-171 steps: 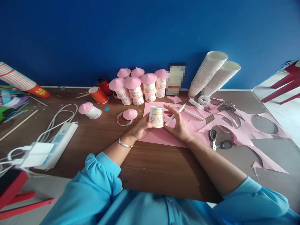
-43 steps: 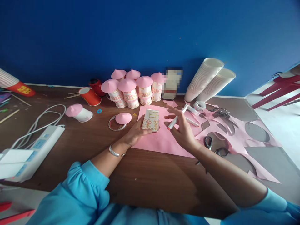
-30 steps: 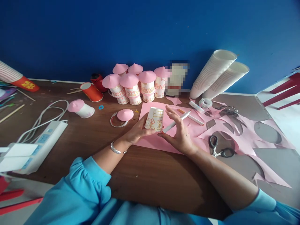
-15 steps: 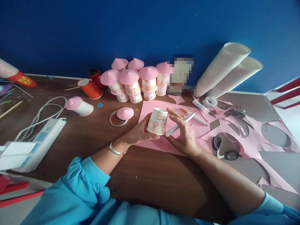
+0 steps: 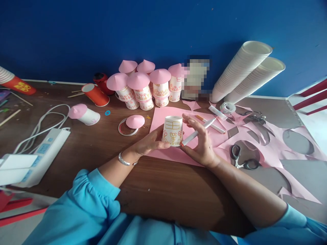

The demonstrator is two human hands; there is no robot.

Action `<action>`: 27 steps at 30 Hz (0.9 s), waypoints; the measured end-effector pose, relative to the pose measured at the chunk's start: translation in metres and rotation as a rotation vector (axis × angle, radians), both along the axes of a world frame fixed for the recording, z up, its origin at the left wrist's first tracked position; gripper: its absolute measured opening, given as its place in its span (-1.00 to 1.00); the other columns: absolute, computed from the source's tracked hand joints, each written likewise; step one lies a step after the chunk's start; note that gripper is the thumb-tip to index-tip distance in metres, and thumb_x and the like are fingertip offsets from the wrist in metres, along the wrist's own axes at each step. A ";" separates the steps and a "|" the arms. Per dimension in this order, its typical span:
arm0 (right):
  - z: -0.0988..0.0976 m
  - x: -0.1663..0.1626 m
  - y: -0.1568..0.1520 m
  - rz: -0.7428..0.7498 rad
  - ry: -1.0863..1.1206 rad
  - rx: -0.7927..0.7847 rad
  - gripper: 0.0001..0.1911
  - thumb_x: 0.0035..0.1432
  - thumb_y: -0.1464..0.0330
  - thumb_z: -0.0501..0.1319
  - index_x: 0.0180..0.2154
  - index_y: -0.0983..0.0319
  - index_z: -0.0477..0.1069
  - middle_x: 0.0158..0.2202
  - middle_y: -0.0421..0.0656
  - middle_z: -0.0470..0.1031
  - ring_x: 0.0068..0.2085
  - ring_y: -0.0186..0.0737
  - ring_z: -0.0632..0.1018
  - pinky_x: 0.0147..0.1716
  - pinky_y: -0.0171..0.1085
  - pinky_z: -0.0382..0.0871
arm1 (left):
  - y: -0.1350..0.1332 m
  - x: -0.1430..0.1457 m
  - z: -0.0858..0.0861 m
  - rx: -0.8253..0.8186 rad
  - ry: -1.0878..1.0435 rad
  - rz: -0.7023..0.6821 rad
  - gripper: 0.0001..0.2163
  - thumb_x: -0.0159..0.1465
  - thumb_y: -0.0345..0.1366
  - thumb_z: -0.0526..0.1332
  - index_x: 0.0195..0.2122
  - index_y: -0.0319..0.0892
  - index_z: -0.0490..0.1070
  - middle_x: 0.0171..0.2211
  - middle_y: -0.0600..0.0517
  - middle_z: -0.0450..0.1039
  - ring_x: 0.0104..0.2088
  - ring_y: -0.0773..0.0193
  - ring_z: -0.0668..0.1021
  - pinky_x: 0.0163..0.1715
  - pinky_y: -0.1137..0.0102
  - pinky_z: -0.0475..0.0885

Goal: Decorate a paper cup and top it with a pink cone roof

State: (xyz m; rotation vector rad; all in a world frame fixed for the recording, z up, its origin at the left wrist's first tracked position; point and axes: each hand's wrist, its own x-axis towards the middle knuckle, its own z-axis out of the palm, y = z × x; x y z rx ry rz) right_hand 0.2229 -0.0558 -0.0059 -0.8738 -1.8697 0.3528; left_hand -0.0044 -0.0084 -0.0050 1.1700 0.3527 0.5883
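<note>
My left hand (image 5: 150, 141) grips a white paper cup (image 5: 173, 131) that is turned upside down, with a yellow window and red and yellow flowers drawn on its side. Right beside it, my right hand (image 5: 203, 146) holds a white marker pen (image 5: 198, 132) across its fingers, and its fingertips are close to the cup's right side. Both hands are above a sheet of pink paper (image 5: 160, 117). Another marker with an orange end (image 5: 214, 126) lies on that sheet behind my right hand.
Several decorated cups with pink cone roofs (image 5: 138, 81) stand against the wall. Scissors (image 5: 238, 160), tape (image 5: 228, 108) and pink paper scraps (image 5: 276, 146) lie to the right, below tall stacks of cups (image 5: 242, 73). A power strip (image 5: 48, 153) is at left, a pink cone (image 5: 135, 121) nearer the middle.
The cup has turned in my left hand, so the drawn window and flowers face me more squarely. My right hand keeps the marker, its fingers slightly more raised.
</note>
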 end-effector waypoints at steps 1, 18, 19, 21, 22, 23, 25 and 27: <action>-0.001 0.000 0.000 -0.002 -0.004 -0.010 -0.13 0.24 0.38 0.41 0.43 0.01 0.02 0.42 0.09 0.32 0.37 0.22 0.45 0.21 0.28 0.52 | 0.000 0.000 0.002 0.002 0.017 -0.009 -0.43 0.28 -0.20 0.42 0.30 -0.03 0.34 0.21 -0.16 0.52 0.23 -0.13 0.55 0.25 -0.06 0.40; -0.001 0.000 -0.002 -0.056 0.014 -0.117 -0.48 0.29 0.22 0.42 0.21 0.07 0.34 0.06 -0.03 0.64 -0.02 0.00 0.69 -0.09 -0.01 0.69 | -0.001 0.004 0.002 0.087 -0.022 0.183 -0.47 0.24 -0.16 0.46 0.21 -0.09 0.40 0.08 -0.15 0.57 0.10 -0.05 0.60 0.10 0.09 0.51; -0.001 0.000 -0.002 -0.052 0.019 -0.108 -0.54 0.29 0.22 0.41 0.16 0.08 0.38 0.01 -0.04 0.66 -0.06 -0.03 0.70 -0.13 -0.04 0.69 | -0.001 0.004 0.001 0.085 -0.013 0.184 -0.47 0.24 -0.17 0.46 0.20 -0.08 0.40 0.08 -0.14 0.57 0.09 -0.03 0.61 0.12 0.09 0.50; 0.001 0.000 -0.003 -0.054 0.025 -0.091 -0.61 0.30 0.21 0.41 0.09 0.10 0.42 -0.05 -0.06 0.68 -0.12 -0.06 0.71 -0.19 -0.07 0.70 | -0.002 0.003 0.000 0.089 0.015 0.204 -0.46 0.23 -0.18 0.46 0.21 -0.06 0.38 0.08 -0.12 0.57 0.09 -0.01 0.61 0.14 0.09 0.49; 0.001 0.000 -0.003 -0.058 0.024 -0.090 -0.63 0.30 0.21 0.41 0.07 0.10 0.42 -0.07 -0.06 0.68 -0.14 -0.07 0.71 -0.20 -0.08 0.70 | -0.002 0.003 -0.001 0.097 0.032 0.220 -0.46 0.23 -0.17 0.47 0.20 -0.06 0.38 0.06 -0.11 0.58 0.08 -0.01 0.61 0.14 0.09 0.48; 0.001 0.000 -0.003 -0.061 0.020 -0.094 -0.65 0.31 0.21 0.40 0.06 0.11 0.42 -0.09 -0.07 0.68 -0.15 -0.08 0.71 -0.21 -0.09 0.70 | -0.002 0.003 -0.001 0.106 0.052 0.234 -0.47 0.23 -0.16 0.46 0.20 -0.07 0.38 0.04 -0.11 0.58 0.08 -0.01 0.61 0.13 0.09 0.48; 0.001 0.000 -0.003 -0.056 0.011 -0.105 -0.68 0.32 0.21 0.39 0.03 0.11 0.43 -0.13 -0.09 0.68 -0.19 -0.11 0.71 -0.23 -0.12 0.70 | -0.002 0.002 -0.002 0.123 0.085 0.251 -0.49 0.24 -0.14 0.45 0.17 -0.11 0.38 0.00 -0.12 0.60 0.05 0.00 0.62 0.12 0.09 0.48; 0.001 0.000 -0.004 -0.052 0.010 -0.112 -0.70 0.32 0.21 0.39 0.02 0.12 0.43 -0.17 -0.10 0.68 -0.21 -0.13 0.70 -0.25 -0.14 0.69 | -0.002 0.003 -0.002 0.133 0.107 0.256 -0.51 0.26 -0.14 0.44 0.15 -0.14 0.38 0.01 -0.13 0.59 0.05 0.01 0.62 0.13 0.09 0.48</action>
